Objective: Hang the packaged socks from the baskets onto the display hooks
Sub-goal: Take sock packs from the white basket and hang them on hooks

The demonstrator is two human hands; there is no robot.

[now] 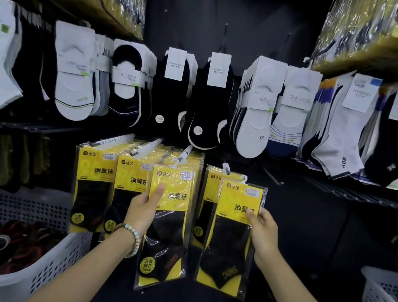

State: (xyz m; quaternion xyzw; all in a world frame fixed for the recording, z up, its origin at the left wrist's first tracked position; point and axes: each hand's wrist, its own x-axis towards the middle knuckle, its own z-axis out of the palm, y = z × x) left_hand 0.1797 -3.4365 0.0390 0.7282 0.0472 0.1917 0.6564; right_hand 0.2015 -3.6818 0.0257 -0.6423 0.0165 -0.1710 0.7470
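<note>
Left of the sock pack [169, 237], a white basket [60, 259].

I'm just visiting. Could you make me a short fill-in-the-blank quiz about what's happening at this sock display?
The left hand holds a sock pack with a ____ card.
The right hand holds a second pack; the socks inside are ____.
The bead bracelet sits on the ____ wrist.
The plastic basket beside the left arm is ____.
Missing words: yellow, black, left, white.
</note>
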